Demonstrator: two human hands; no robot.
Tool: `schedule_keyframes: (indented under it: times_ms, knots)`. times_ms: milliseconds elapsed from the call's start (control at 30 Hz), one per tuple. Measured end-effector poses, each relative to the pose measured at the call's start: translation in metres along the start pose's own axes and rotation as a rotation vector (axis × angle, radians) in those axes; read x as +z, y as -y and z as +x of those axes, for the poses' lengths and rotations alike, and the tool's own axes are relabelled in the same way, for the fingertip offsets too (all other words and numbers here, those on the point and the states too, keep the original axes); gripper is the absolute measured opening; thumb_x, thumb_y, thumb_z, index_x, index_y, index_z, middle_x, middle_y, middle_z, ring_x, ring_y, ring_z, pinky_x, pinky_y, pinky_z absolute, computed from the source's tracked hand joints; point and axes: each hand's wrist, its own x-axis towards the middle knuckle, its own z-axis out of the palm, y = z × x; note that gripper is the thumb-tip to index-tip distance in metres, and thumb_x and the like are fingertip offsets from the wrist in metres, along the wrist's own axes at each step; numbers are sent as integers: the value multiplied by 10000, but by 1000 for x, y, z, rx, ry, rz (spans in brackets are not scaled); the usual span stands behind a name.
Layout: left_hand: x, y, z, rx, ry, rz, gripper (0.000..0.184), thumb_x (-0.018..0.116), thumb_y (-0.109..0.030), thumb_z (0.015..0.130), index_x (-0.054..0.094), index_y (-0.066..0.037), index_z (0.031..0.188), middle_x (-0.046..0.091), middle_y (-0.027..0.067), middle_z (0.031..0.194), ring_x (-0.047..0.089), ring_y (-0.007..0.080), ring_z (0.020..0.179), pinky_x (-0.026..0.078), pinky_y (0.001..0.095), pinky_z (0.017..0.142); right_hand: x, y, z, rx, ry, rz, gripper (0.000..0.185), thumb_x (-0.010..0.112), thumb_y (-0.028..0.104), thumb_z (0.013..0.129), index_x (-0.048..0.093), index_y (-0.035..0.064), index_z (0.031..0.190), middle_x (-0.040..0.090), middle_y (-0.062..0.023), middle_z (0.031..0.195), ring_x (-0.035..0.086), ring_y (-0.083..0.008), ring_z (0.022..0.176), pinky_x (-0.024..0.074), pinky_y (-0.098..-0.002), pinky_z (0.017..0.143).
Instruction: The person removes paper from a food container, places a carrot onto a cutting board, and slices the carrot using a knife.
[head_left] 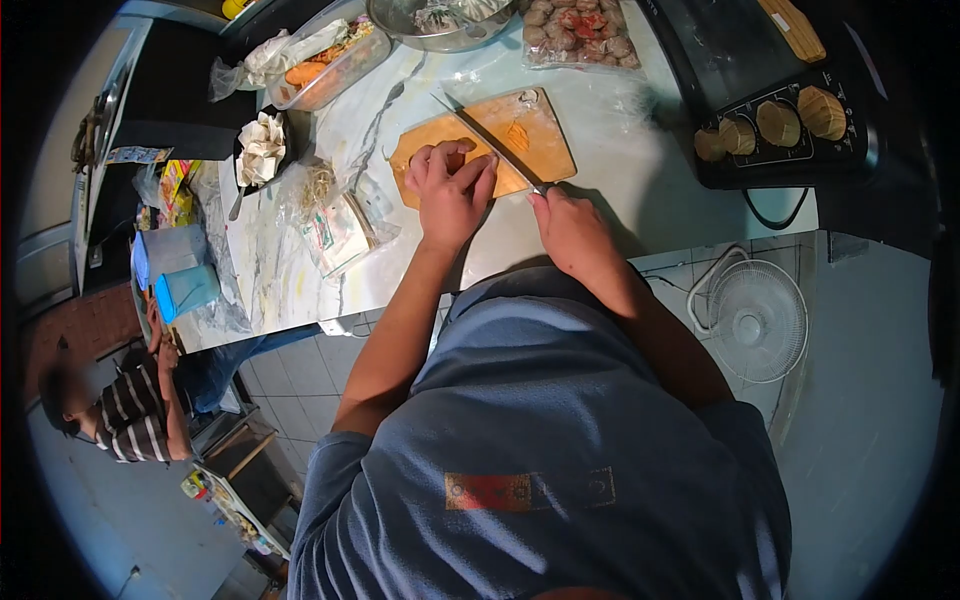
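A wooden cutting board [552, 140] lies on the marble-patterned counter in front of me. My right hand [575, 232] is wrapped round the handle of a knife [488, 137], whose blade slants across the board to the far left. Beside the blade, on its right, rests a small pile of orange slices [517, 136]. My left hand [450, 190] is on the left part of the board with its fingers curled down, close to the blade. Whatever those fingers hold is hidden beneath them.
Behind the board are a clear food container [340, 78], a metal bowl [440, 38] and a bag of meatballs [580, 38]. A black stove [785, 150] stands right; plastic packets [340, 235] lie left. A fan [748, 318] is below, and another person [140, 410] sits at left.
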Motion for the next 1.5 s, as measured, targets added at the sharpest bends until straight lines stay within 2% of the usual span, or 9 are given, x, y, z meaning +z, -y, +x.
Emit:
schedule_keyframes:
  times_ms: [433, 600, 767, 933, 1100, 1233, 1333, 1433, 1500]
  knots:
    - [-2, -6, 3, 9, 5, 32, 143, 746, -250, 781, 764, -204, 915, 587, 7, 1075, 461, 261, 1079, 288, 439, 902, -9, -13, -4, -37, -136, -132, 346, 490, 371, 976, 592, 44, 934, 663, -211, 789, 645, -421, 728, 499, -527, 685]
    - [-7, -15, 9, 23, 112, 48, 242, 706, -307, 824, 748, -234, 1051, 571, 33, 1104, 457, 266, 1111, 277, 437, 944, -12, -15, -2, -54, -221, -159, 348, 499, 384, 970, 596, 51, 932, 661, -183, 771, 655, -398, 732, 508, -504, 672]
    - [-16, -7, 19, 64, 80, -60, 243, 724, -276, 791, 739, -184, 1016, 576, 38, 1048, 487, 247, 1053, 310, 423, 880, -14, -20, -3, -80, -284, -175, 315, 537, 381, 952, 591, 71, 922, 661, -165, 799, 647, -388, 737, 504, -489, 645]
    - [-22, -12, 33, 101, 65, -87, 196, 714, -276, 789, 747, -180, 957, 576, 51, 1049, 484, 273, 1068, 315, 429, 884, -18, -12, -4, -110, -242, -183, 316, 536, 383, 952, 591, 74, 921, 658, -153, 802, 651, -380, 733, 506, -492, 641]
    - [-13, -17, 33, 25, 101, -19, 219, 658, -330, 848, 741, -189, 993, 541, 96, 1156, 434, 311, 1144, 278, 453, 944, -20, -5, -9, -141, -199, -206, 312, 537, 377, 952, 588, 71, 917, 656, -153, 807, 651, -378, 731, 504, -497, 636]
    - [-21, -10, 39, 1, 60, -30, 218, 650, -305, 858, 733, -175, 1013, 553, 87, 1127, 442, 298, 1143, 288, 431, 942, -22, -6, -11, -115, -164, -181, 335, 515, 381, 963, 584, 54, 931, 648, -167, 842, 657, -385, 752, 516, -503, 656]
    - [-28, 10, 37, -129, -57, -32, 196, 642, -209, 855, 715, -122, 1015, 581, 104, 1048, 528, 290, 1044, 381, 413, 885, -21, -9, -9, -100, -157, -95, 340, 511, 370, 967, 581, 41, 924, 651, -197, 837, 642, -420, 765, 503, -521, 674]
    - [-39, 26, 33, -267, -45, -247, 204, 606, -58, 802, 686, -43, 989, 614, 146, 911, 611, 326, 819, 500, 390, 752, -20, -5, -9, -102, -144, 19, 351, 502, 356, 974, 584, 22, 904, 647, -232, 826, 622, -457, 779, 487, -533, 690]
    - [-41, 34, 26, -254, -17, -245, 221, 620, -83, 794, 685, -42, 1001, 617, 146, 923, 609, 327, 833, 498, 390, 764, -20, -5, -7, -126, -133, 54, 356, 497, 348, 977, 587, 14, 891, 642, -248, 814, 611, -472, 784, 479, -536, 694]
